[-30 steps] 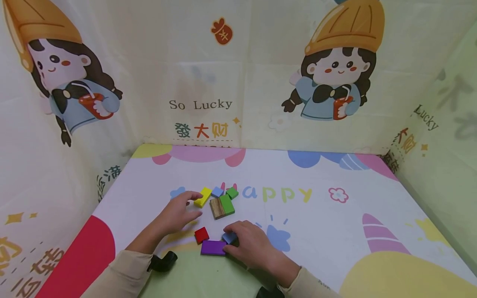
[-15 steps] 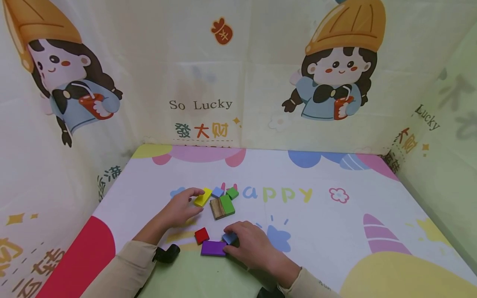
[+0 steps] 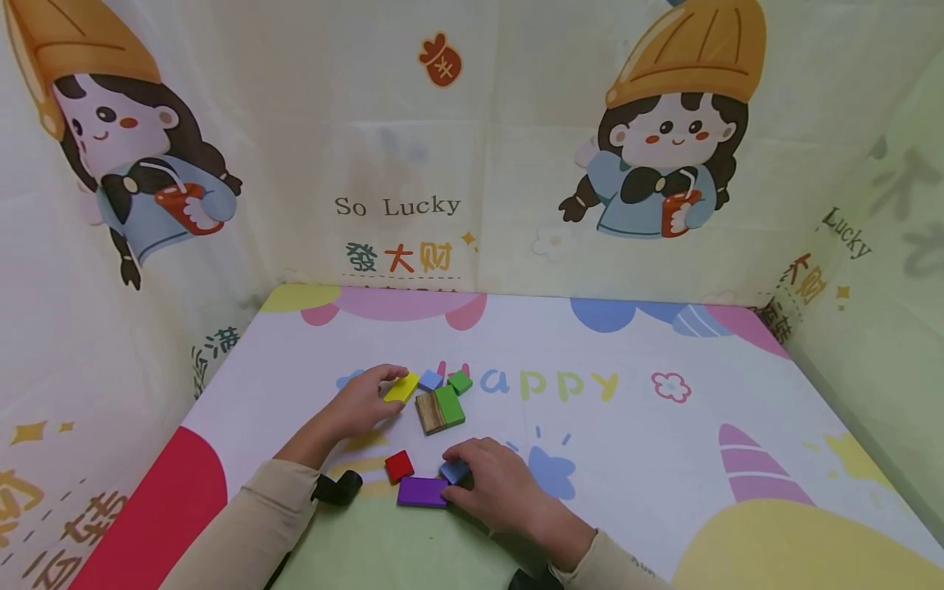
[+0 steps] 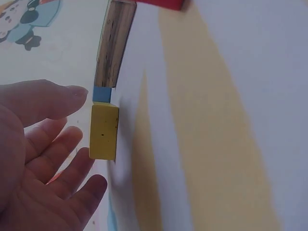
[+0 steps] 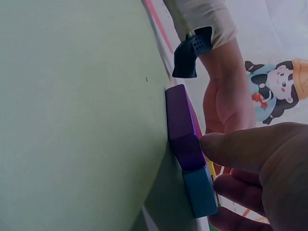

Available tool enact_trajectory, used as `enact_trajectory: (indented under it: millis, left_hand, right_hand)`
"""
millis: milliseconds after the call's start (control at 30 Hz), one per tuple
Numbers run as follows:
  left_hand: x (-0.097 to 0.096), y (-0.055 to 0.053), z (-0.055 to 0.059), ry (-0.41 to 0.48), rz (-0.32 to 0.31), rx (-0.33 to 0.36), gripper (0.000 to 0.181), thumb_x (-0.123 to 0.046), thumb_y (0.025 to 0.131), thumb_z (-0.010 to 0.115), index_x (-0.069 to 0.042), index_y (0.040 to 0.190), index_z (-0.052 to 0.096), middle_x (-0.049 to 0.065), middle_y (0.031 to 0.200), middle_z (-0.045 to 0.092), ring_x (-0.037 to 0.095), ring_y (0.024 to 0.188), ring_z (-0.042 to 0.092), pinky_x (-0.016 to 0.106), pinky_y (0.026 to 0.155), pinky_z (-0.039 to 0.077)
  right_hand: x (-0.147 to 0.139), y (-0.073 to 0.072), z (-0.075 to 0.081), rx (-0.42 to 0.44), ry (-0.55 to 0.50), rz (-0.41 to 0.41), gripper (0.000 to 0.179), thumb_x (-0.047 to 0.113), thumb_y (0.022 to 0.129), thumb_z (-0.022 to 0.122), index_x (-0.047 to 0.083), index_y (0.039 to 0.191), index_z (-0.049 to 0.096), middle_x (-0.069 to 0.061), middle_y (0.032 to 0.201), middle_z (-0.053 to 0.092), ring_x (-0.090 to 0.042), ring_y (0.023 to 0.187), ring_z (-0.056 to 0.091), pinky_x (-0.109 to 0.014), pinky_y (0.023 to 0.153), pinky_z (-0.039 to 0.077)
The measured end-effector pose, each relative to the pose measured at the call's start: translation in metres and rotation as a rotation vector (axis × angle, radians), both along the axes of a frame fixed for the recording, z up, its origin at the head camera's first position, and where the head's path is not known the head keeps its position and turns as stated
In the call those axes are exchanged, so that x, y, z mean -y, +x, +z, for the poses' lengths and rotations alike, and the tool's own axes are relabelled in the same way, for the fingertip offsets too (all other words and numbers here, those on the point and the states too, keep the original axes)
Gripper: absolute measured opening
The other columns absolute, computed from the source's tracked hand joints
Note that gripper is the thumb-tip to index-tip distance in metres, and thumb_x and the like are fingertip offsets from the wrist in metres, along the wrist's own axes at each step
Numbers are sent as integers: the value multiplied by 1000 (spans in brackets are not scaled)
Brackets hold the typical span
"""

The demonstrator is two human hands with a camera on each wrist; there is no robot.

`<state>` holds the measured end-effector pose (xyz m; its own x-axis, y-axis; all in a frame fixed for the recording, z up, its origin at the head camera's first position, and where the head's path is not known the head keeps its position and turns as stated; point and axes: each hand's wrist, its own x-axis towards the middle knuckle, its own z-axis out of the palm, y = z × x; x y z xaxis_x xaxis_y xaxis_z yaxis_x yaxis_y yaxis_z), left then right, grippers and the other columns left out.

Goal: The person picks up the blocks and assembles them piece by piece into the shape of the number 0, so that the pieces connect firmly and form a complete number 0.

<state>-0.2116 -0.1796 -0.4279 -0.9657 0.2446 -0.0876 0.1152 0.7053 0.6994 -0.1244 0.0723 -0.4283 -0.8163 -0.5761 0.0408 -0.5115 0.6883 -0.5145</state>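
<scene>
In the head view my left hand reaches round a yellow block, fingertips at its far end and thumb by its near end. The left wrist view shows those fingers loosely bent beside the yellow block. My right hand rests lower down, its fingers around a blue block. In the right wrist view the thumb is at the edge of the purple block, and the other fingertips are by the blue block. A red block lies left of the purple one.
Right of the yellow block lie a wood-grain block, a green block, a light blue block and a small green block. The printed tabletop is enclosed by cloth walls. Black devices sit at both wrists.
My left hand has moved slightly right and away from me, closer around the yellow block. My right hand and the blocks look unmoved.
</scene>
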Motion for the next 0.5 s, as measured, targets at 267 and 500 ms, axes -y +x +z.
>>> enact_trajectory:
  millis: [267,500]
  left_hand:
    - [-1,-7,-2,4,3,27,54,-13,91,70,-4,141,52,17,140,54,41,130,47,56,109,38]
    - [-1,-13,-3,-15,-2,26,52,-13,90,69,-5,140,53,20,139,54,41,131,47,56,108,38]
  right_hand:
    - [0,0,0,5,-4,-1,35,30,90,76,12,119,68,3,112,67,-11,100,58,-27,83,51]
    - [0,0,0,4,-2,-3,35,30,89,76,12,119,68,3,112,67,-11,101,58,-27,84,51]
